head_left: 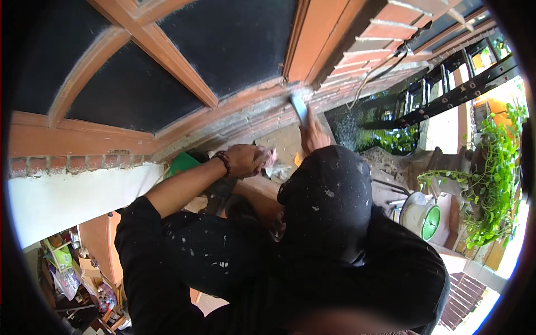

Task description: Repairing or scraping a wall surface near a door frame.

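My right hand [316,135] is closed round a putty knife [299,107] with a flat, pale blue-grey blade; its handle is hidden in the fingers. The blade's tip meets a whitish patch [300,91] at the lower corner of the orange-brown window frame [251,89], just above the brick sill. Left of it and lower, my left hand [244,161], with a beaded bracelet at the wrist, is closed on a crumpled pinkish rag [268,156]. The rag is apart from the frame. My black, paint-spotted trousers [335,190] hide part of the ground below the hands.
A green object [182,165] lies beside my left forearm. Dark water [385,137] and a black ladder [458,92] are at the right, with a leafy plant [494,184] and a white round thing with a green centre [429,222]. Mixed clutter [84,273] fills the lower left.
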Available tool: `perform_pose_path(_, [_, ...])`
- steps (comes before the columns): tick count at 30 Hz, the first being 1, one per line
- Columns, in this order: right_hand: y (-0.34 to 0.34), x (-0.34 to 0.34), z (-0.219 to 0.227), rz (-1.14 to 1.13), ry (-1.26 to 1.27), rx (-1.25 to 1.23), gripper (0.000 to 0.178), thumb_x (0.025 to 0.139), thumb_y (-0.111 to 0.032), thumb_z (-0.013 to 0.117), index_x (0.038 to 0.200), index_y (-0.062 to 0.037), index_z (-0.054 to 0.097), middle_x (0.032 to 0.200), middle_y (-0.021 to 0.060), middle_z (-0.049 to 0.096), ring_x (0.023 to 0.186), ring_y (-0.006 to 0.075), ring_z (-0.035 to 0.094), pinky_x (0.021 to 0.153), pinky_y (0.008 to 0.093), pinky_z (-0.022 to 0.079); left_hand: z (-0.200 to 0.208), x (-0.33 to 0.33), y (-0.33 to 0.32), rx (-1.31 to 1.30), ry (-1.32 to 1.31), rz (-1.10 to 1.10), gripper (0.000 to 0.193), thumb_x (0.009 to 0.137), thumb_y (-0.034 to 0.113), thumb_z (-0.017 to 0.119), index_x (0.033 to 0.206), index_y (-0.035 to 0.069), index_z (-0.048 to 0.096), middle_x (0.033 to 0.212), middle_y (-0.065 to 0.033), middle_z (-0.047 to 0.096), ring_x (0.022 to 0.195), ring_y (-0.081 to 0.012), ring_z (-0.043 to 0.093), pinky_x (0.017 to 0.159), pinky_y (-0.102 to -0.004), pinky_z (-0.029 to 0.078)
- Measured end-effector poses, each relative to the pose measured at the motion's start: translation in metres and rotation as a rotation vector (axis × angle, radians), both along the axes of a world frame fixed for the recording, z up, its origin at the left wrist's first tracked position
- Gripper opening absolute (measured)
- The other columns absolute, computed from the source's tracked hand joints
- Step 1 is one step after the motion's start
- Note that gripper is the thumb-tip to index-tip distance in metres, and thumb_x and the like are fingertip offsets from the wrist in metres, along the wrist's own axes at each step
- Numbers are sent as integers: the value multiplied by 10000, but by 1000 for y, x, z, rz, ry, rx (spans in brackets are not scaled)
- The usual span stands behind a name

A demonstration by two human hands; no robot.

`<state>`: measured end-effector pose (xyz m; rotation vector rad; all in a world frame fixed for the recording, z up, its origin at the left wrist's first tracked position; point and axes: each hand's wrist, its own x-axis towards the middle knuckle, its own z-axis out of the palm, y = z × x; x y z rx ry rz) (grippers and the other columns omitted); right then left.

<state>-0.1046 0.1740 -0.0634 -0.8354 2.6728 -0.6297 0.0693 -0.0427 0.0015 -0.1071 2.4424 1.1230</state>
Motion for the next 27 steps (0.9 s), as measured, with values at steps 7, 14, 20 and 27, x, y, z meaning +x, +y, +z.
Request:
perform_pose_path(7, [-21,-6,39,87,107,-182,725,985,-194,612,1601,-179,231,1191,301,630,959,496,653,744,543,544,-9,0,5,-70,-106,-81,463,1044,441,442,1098,29,647,976,-230,713,944,-387,689,861,-469,532])
perform_pose_path(14, [-42,7,52,56,186,-482,659,1001,-187,584,1576,-105,272,1202,321,628,947,522,645,778,546,538,-77,16,-8,-153,23,-304,400,1056,357,422,1214,29,591,952,-187,723,916,-321,706,823,-411,556])
perform_pose_path(20, [-1,18,23,60,-88,25,645,1008,-215,578,1578,-118,293,1228,285,634,991,492,649,784,528,544,-37,5,-7,-40,-32,50,531,1057,474,414,1126,10,663,951,-259,714,942,-427,688,862,-496,531])
perform_pose_path(27, [-16,20,15,106,-125,66,690,968,-212,635,1572,-129,312,1231,297,633,1045,482,647,850,514,557,-35,13,-19,-202,-59,-111,552,1057,472,391,1169,-1,653,1062,-304,687,1052,-438,660,971,-492,500])
